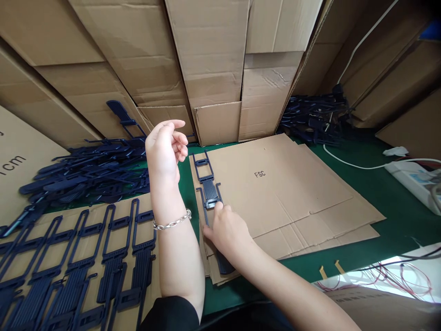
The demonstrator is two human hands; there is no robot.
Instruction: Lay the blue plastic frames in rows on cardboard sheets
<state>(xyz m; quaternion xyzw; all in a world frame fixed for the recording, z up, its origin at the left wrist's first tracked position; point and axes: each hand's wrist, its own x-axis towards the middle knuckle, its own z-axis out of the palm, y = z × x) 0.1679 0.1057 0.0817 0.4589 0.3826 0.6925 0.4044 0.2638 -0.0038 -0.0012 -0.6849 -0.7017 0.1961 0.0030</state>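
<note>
A dark blue plastic folding stand (209, 187) lies lengthwise along the left edge of a cardboard sheet (275, 193) printed "FSC". My right hand (229, 230) is closed over its lower middle, thumb on the left side and fingers on the right, hiding part of it. Raised above the table to the left, my left hand (165, 145) holds nothing, its fingers loosely bent and apart. Beneath and beside my left forearm, several similar blue stands (113, 234) are laid out in a row on another cardboard sheet (153, 266).
Loose blue stand parts are heaped in a pile (93, 177) at back left and another pile (313, 117) at back right. Tall cardboard boxes (210, 59) wall off the back. A white power strip (413, 184) and cables lie right on the green table (347, 165).
</note>
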